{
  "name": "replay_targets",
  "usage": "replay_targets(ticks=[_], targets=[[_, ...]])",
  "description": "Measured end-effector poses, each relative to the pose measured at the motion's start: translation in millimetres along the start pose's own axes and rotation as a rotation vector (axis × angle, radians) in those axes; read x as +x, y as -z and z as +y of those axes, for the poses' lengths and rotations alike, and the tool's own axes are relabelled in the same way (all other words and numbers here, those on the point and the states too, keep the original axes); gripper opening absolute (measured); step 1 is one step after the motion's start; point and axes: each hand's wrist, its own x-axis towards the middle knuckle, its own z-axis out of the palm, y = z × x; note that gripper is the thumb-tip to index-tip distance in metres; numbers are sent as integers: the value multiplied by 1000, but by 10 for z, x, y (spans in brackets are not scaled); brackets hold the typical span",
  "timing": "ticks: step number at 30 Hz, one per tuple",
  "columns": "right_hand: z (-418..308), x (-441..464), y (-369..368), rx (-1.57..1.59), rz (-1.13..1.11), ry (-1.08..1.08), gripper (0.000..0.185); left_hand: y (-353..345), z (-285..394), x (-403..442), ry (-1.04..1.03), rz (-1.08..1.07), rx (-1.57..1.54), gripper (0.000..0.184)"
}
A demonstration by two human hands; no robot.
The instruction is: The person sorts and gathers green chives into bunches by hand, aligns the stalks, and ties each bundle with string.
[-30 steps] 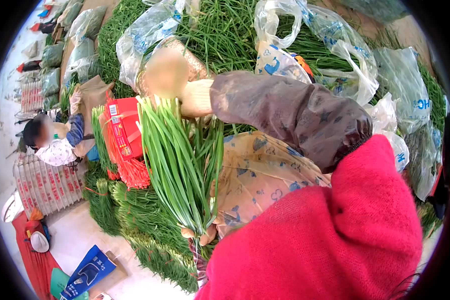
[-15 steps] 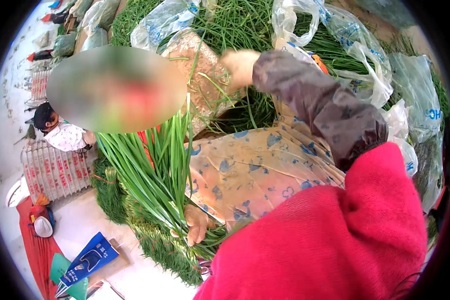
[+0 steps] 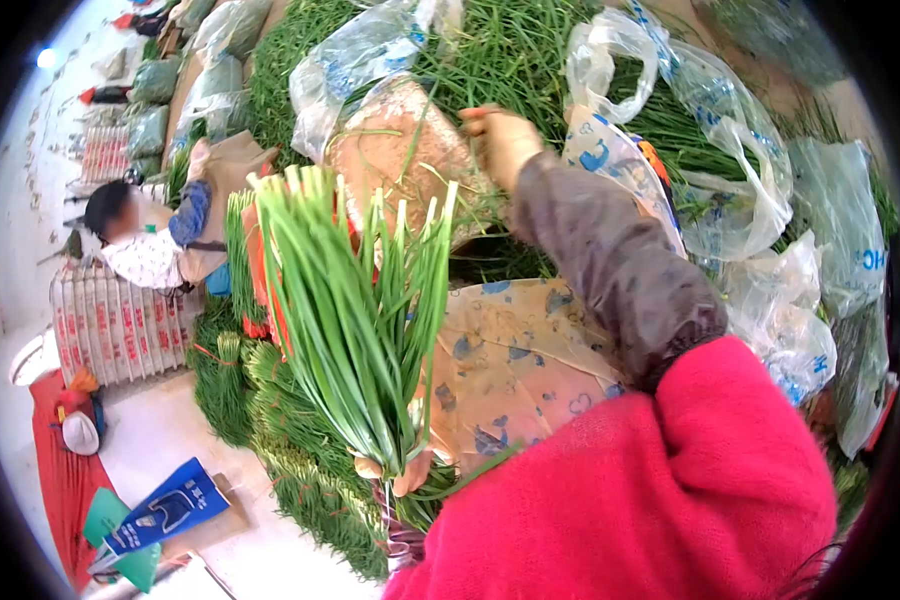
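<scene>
My left hand (image 3: 395,474), low in the head view, is closed around the lower end of an upright bunch of long green stalks (image 3: 355,320). The stalks fan out upward to pale cut ends. My right hand (image 3: 505,145) is raised at the upper middle, with its fingers curled in; what it holds, if anything, is too small to tell. It is near the right edge of a dirt-stained block (image 3: 395,145) with loose green blades on it. A patterned apron (image 3: 520,360) covers my lap. Red strips (image 3: 258,325) show partly behind the bunch.
Loose greens (image 3: 500,60) are heaped behind the block, among clear plastic bags (image 3: 360,65). Tied green bundles (image 3: 300,440) lie at the lower left. Another person (image 3: 140,240) is at the left, near stacked white crates (image 3: 125,325). A blue printed bag (image 3: 175,508) is at the bottom left.
The bunch leaned left half a second ago and now stands more upright. My right hand has left the bunch's top, where it was one second ago, and moved right, beside the block.
</scene>
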Motion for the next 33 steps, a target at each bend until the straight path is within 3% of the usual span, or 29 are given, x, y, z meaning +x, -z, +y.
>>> replay_targets(ticks=[1, 2, 5, 6, 8, 10, 11, 13, 14, 15, 17, 18, 23, 25, 26, 27, 29, 30, 33], targets=[[130, 249, 152, 164, 73, 62, 25, -13, 28, 29, 9, 3, 3, 57], [112, 171, 99, 144, 242, -78, 27, -43, 55, 57, 17, 11, 20, 57], [787, 150, 438, -130, -295, -309, 58, -175, 150, 176, 71, 56, 119, 57], [767, -143, 198, 137, -169, -693, 61, -225, 194, 219, 98, 81, 165, 57], [709, -482, 46, 318, -421, -868, 56, -363, 294, 314, 205, 188, 391, 56], [812, -554, -87, 419, -604, -788, 58, -346, 362, 353, 307, 271, 735, 54], [814, -565, -117, 444, -634, -760, 58, -345, 279, 327, 279, 321, 932, 57], [788, -576, -130, 468, -669, -711, 59, -343, 146, 444, 131, 198, 1415, 60], [765, -585, -115, 469, -680, -691, 59, -375, 69, 464, 351, 276, 1392, 74], [734, -583, -106, 463, -690, -671, 60, -370, -25, 495, 358, 265, 1375, 74], [692, -582, -80, 458, -704, -645, 61, -354, -180, 519, 353, 318, 1818, 88], [685, -580, -84, 454, -713, -635, 61, -293, -235, 515, 314, 231, 1920, 98], [609, -569, -65, 423, -739, -600, 63, -208, -426, 450, 323, 244, 1808, 96], [605, -593, -42, 416, -751, -598, 64, -252, -359, 445, 397, 137, 1800, 97], [610, -606, -49, 414, -757, -604, 65, -218, -300, 450, 295, 20, 1781, 98], [608, -626, -24, 409, -761, -605, 65, -257, -200, 485, 287, 32, 1776, 98], [593, -654, -11, 393, -769, -609, 66, -456, 73, 557, 523, -103, 1634, 96], [588, -660, -20, 391, -776, -613, 67, -491, 198, 557, 529, -132, 1616, 93], [544, -700, -5, 366, -767, -608, 68, -414, 646, 446, 442, -36, 1356, 91]])
